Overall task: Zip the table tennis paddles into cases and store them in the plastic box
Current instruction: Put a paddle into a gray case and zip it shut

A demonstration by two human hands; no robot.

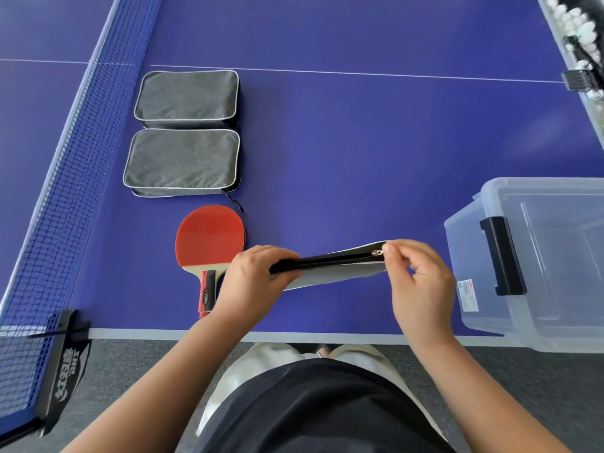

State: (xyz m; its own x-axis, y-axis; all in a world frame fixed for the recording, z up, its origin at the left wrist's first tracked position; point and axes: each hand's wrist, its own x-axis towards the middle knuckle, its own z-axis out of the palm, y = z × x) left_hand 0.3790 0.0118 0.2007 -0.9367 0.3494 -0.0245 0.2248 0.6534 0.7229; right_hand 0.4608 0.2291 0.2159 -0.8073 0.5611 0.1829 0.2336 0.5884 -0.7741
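Three grey fabric zip cases are in view: two lie flat on the blue desk, the far grey case and the near grey case edge to edge, and a third grey case is held edge-on above the desk. One red-faced wooden paddle lies just this side of the near grey case, its handle partly hidden by the left hand. One clear plastic box with a black latch stands well to the right of the paddle, cut off by the frame edge. Whatever the third grey case contains cannot be seen. The left hand grips its left end, fingers curled over the black zip edge. The right hand pinches the small metal zip pull at the case's right end, the other fingers loosely curled.
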